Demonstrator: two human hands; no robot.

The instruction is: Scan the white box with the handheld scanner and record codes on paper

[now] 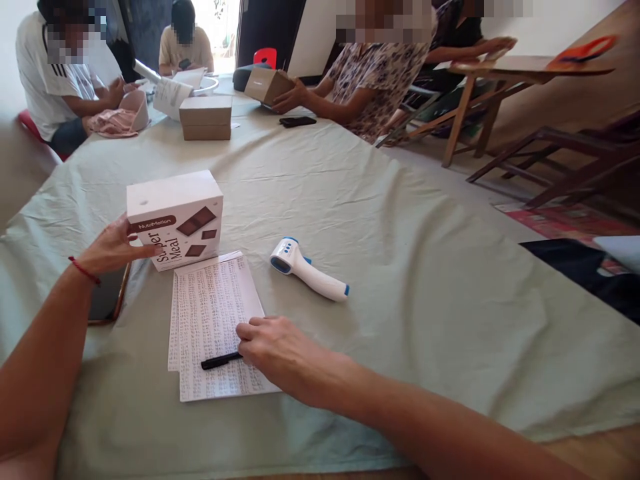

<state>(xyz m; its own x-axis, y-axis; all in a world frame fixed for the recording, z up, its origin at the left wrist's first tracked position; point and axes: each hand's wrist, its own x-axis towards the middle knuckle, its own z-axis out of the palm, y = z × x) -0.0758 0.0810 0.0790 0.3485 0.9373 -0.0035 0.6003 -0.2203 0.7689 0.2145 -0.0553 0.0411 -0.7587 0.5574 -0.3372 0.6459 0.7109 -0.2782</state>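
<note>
My left hand (113, 248) rests against the left side of a white "Super Meal" box (175, 217) that stands on the green tablecloth (400, 253). My right hand (280, 350) lies on printed paper sheets (215, 320), its fingers closed on the end of a black pen (220, 361). A white and blue infrared thermometer (307, 270) lies on the cloth to the right of the sheets, apart from both hands.
A phone (107, 300) lies under my left wrist. Far across the table sit other people with brown cardboard boxes (206, 117), papers, pink cloth (113, 123) and a black phone (297, 121). Wooden folding tables and chairs (525, 73) stand at the right.
</note>
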